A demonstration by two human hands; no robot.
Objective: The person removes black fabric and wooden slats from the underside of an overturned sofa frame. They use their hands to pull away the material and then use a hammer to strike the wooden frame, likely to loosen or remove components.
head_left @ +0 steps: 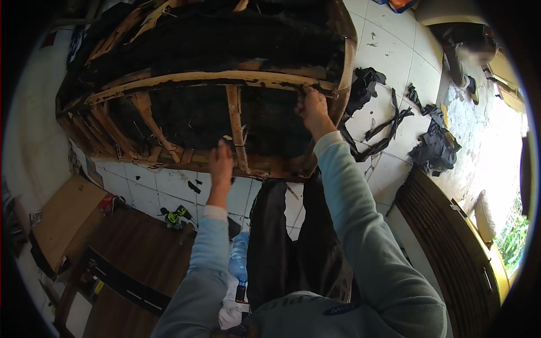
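Note:
An overturned sofa frame (pixel 197 79) lies in front of me, its bare wooden rails and slats showing over dark fabric. My right hand (pixel 313 110) is closed at the right end of the long wooden rail (pixel 248 75), fingertips against its lower edge. What it pinches there, if anything, is too small to make out. Beside the upright middle slat (pixel 234 115), my left hand (pixel 221 163) is raised with curled fingers. Something small and pale shows at its fingertips, but its kind is unclear.
Torn black cloth (pixel 437 147) litters the white tiles at right. A green-black cordless drill (pixel 177 215) lies left of my legs, near a blue-tinted plastic bottle (pixel 239 256). Dark wooden furniture (pixel 146 242) stands at lower left, a slatted panel (pixel 451 231) at right. Another person (pixel 465 56) is at far right.

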